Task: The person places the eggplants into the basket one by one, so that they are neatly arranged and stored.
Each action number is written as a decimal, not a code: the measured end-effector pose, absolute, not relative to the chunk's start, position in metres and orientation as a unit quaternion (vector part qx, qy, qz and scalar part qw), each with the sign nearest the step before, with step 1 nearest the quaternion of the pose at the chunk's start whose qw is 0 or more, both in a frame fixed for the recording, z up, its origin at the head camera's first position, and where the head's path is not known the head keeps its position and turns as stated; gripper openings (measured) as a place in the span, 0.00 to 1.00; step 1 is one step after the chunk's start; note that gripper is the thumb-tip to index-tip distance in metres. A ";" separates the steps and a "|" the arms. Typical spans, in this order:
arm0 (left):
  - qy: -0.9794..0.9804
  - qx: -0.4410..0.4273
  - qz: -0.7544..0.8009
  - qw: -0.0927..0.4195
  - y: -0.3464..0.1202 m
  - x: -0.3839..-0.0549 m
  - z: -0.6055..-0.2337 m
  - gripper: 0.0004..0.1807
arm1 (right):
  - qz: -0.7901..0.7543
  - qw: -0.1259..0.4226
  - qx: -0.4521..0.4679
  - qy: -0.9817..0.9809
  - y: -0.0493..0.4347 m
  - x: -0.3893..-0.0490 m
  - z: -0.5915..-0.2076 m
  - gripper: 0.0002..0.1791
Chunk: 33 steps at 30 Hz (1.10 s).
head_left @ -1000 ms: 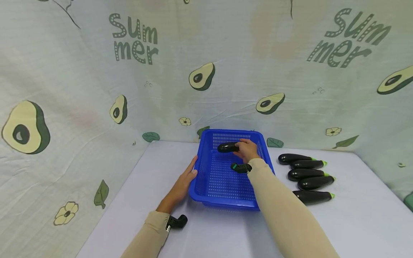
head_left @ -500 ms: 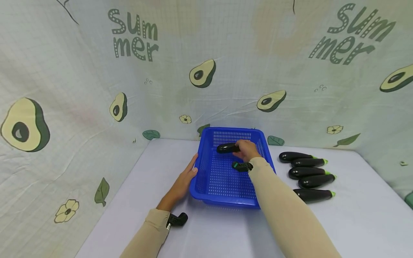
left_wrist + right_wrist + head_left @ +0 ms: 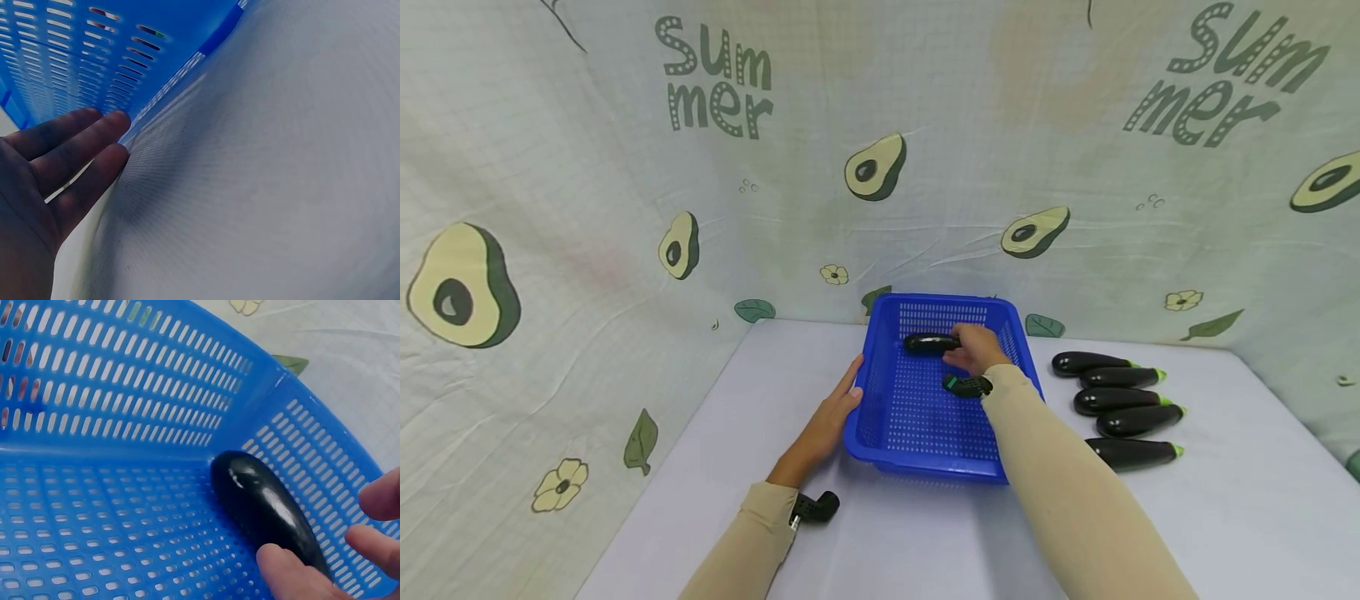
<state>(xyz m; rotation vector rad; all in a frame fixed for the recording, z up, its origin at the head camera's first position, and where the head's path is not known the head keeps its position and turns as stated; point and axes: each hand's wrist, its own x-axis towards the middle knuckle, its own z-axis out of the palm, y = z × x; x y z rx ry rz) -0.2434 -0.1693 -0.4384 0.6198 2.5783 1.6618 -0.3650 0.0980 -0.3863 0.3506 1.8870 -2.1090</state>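
A blue slotted plastic basket [image 3: 936, 468] stands on the white-covered table. One glossy dark eggplant [image 3: 927, 343] lies in its far left corner, against the far wall. At the eggplant's right end is my right hand [image 3: 977, 348]. In the right wrist view its thumb [image 3: 278, 565] overlaps the eggplant, while the other visible fingers [image 3: 378, 547] are spread away from it; whether the thumb touches cannot be told. My left hand [image 3: 826, 423] rests its straight fingers on the basket's outer left wall, which the left wrist view shows from low down.
Several more eggplants [image 3: 1123, 400] with green stem ends lie in a loose column on the table to the right of the basket. Behind the table hangs a pale cloth [image 3: 940, 167] printed with avocados and lettering. Small black cameras sit on both wrists.
My right hand's fingers have loosened from the eggplant and shifted slightly right, leaving it in the corner. The left hand stays at the basket. The head view has tilted slightly down.
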 end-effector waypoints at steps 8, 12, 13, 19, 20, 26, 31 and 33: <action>0.814 0.193 0.547 -0.030 -0.171 -0.254 -0.461 0.31 | -0.704 0.126 0.115 0.689 0.092 -0.363 -0.379 0.32; 0.809 0.193 0.553 -0.041 -0.172 -0.254 -0.463 0.31 | -0.674 0.122 0.092 0.723 0.089 -0.362 -0.374 0.29; 0.808 0.194 0.554 -0.042 -0.172 -0.254 -0.463 0.31 | -0.668 0.122 0.086 0.729 0.089 -0.362 -0.373 0.28; 0.811 0.187 0.553 -0.037 -0.172 -0.253 -0.464 0.31 | -0.630 0.138 0.051 0.763 0.096 -0.364 -0.373 0.24; 0.812 0.185 0.552 -0.038 -0.172 -0.252 -0.463 0.32 | -0.624 0.141 0.044 0.767 0.097 -0.363 -0.373 0.24; 0.814 0.193 0.547 -0.008 -0.168 -0.236 -0.434 0.32 | -0.601 0.146 0.000 0.786 0.106 -0.362 -0.362 0.24; 0.821 0.192 0.537 -0.002 -0.170 -0.246 -0.447 0.31 | -0.598 0.136 -0.047 0.789 0.116 -0.354 -0.341 0.24; 0.819 0.187 0.543 -0.011 -0.171 -0.252 -0.456 0.31 | -0.603 0.130 -0.061 0.785 0.120 -0.351 -0.333 0.23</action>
